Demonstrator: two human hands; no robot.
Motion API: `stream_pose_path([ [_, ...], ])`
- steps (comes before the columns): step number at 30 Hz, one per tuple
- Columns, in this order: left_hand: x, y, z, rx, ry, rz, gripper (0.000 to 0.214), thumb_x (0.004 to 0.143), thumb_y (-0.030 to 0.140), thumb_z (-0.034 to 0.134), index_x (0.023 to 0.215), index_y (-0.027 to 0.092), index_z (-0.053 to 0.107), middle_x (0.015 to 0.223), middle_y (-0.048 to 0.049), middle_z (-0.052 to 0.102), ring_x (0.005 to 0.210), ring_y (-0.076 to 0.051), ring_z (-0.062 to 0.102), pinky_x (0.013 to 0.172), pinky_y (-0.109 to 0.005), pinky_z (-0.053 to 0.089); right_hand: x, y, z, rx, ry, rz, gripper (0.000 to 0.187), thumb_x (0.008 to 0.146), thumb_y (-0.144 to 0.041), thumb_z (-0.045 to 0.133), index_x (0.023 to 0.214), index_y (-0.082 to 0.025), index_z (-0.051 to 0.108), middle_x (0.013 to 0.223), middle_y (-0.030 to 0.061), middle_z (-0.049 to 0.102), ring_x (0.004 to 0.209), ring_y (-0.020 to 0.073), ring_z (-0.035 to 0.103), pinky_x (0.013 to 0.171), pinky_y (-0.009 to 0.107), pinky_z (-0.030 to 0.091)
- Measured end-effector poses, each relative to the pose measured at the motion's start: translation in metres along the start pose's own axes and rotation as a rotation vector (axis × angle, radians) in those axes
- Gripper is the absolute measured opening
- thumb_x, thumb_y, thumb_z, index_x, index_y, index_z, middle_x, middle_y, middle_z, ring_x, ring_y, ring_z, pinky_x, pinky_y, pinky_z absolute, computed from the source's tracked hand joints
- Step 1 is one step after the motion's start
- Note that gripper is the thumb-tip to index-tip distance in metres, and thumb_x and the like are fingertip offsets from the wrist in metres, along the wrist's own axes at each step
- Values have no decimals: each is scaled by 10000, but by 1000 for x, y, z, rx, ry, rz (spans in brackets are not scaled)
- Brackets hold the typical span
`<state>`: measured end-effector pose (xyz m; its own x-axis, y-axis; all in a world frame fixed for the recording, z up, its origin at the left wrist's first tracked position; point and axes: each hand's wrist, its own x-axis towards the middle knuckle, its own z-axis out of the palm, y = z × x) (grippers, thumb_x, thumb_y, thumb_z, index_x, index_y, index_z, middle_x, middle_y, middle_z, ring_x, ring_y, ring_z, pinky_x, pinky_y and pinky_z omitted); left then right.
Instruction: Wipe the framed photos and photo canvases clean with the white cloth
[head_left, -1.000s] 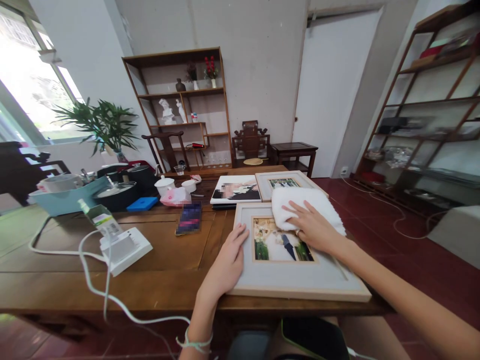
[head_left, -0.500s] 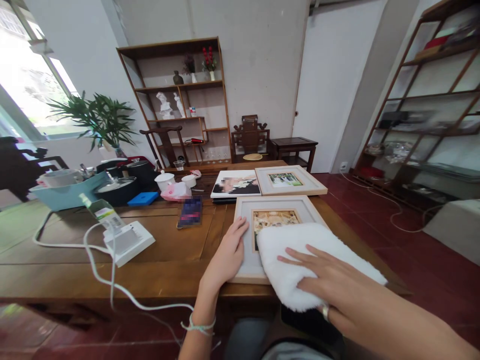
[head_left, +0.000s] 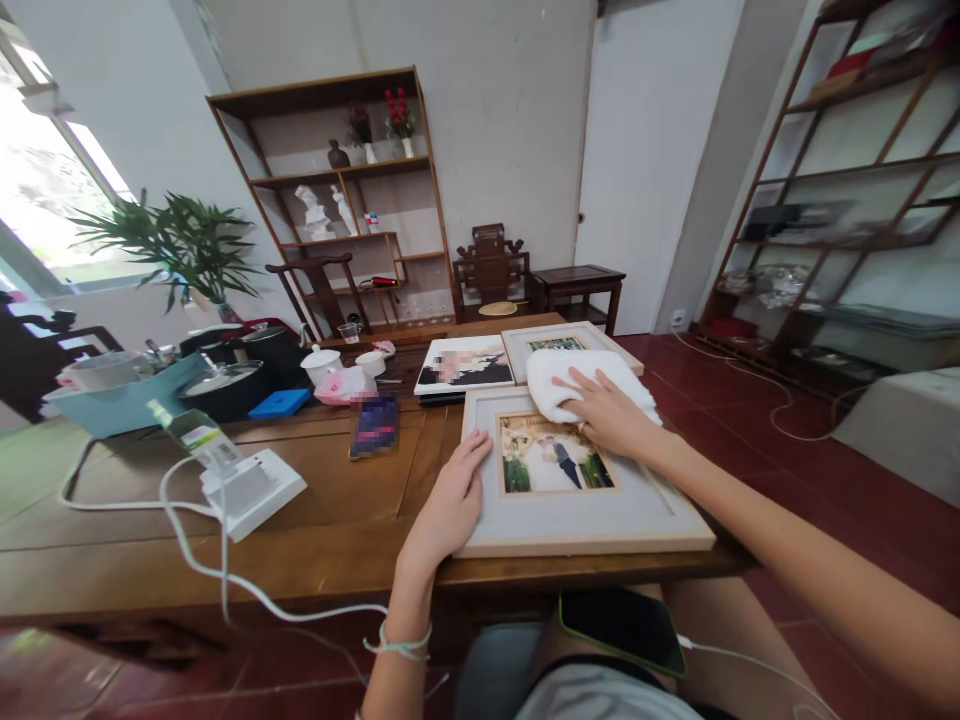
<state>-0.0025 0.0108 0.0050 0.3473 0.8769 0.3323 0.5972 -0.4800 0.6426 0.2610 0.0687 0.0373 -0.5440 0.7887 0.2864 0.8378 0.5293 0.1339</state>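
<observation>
A large framed photo (head_left: 645, 510) with a pale wood frame lies flat at the near edge of the wooden table (head_left: 322, 530). My left hand (head_left: 448, 508) rests open on the frame's left side, fingers flat. My right hand (head_left: 611, 415) presses a white fluffy cloth (head_left: 559, 372) against the frame's far edge, fingers spread flat on top of the cloth. A smaller framed photo (head_left: 570, 340) and an unframed print (head_left: 465, 365) lie just beyond.
A phone (head_left: 377, 424), a pink packet (head_left: 341, 385), white cups (head_left: 321, 365), dark pots (head_left: 225, 385), a blue tub (head_left: 124, 400) and a white power strip (head_left: 251, 490) with cables lie on the table's left. Another phone (head_left: 622, 625) lies on my lap. Shelves and chairs stand behind.
My right hand has slid the cloth from the frame's near edge back up to its far edge. My left hand has stayed on the frame's left side.
</observation>
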Motion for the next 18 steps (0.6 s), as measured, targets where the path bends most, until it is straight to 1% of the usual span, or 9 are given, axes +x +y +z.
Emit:
stream_pose_path([
  [2, 0, 0, 0, -6, 10, -3, 493, 845, 72, 345, 1302, 166, 505, 1456, -95, 408, 1368, -180, 330, 1157, -424, 219, 5, -4, 0, 0, -39, 15, 482, 687, -12, 465, 1106, -163, 647, 1445, 109, 403, 1370, 319, 254, 1077, 567, 221],
  [5, 0, 0, 0, -7, 23, -11, 484, 845, 77, 348, 1292, 160, 514, 1448, -99, 418, 1362, -180, 341, 1157, -421, 221, -5, -20, -11, 51, -105, -3, 457, 712, -31, 451, 1108, -148, 648, 1421, 132, 433, 1351, 324, 298, 1061, 562, 246],
  [9, 0, -1, 2, -19, 48, 10, 483, 835, 73, 363, 1275, 178, 532, 1426, -85, 452, 1355, -184, 355, 1156, -424, 223, -41, -51, -39, 135, -194, -63, 443, 712, -41, 438, 1089, -137, 650, 1387, 166, 469, 1314, 343, 358, 1035, 570, 285],
  [11, 0, -2, 2, -25, 53, 7, 482, 831, 70, 365, 1268, 176, 539, 1423, -87, 456, 1350, -189, 363, 1156, -426, 224, -63, -66, -53, 203, -237, -101, 420, 723, -44, 428, 1059, -146, 658, 1359, 167, 501, 1304, 327, 380, 1039, 550, 300],
  [12, 0, -1, 2, -23, 52, -1, 481, 830, 68, 362, 1266, 164, 540, 1426, -95, 451, 1349, -193, 365, 1155, -428, 223, -74, -73, -60, 234, -241, -92, 424, 726, -45, 428, 1066, -160, 654, 1360, 154, 504, 1299, 316, 392, 1048, 539, 299],
  [15, 0, 1, 2, -16, 52, -18, 486, 824, 58, 353, 1263, 139, 543, 1431, -108, 442, 1347, -199, 367, 1156, -426, 224, -97, -90, -73, 330, -238, -108, 449, 714, -48, 451, 1086, -209, 644, 1413, 93, 456, 1338, 277, 341, 1097, 502, 249],
  [18, 0, 2, 2, -7, 52, -14, 493, 822, 56, 350, 1270, 146, 537, 1428, -99, 447, 1349, -195, 366, 1156, -421, 227, -102, -100, -74, 374, -239, -149, 455, 681, -37, 462, 1052, -217, 655, 1453, 67, 401, 1373, 263, 268, 1121, 502, 201],
])
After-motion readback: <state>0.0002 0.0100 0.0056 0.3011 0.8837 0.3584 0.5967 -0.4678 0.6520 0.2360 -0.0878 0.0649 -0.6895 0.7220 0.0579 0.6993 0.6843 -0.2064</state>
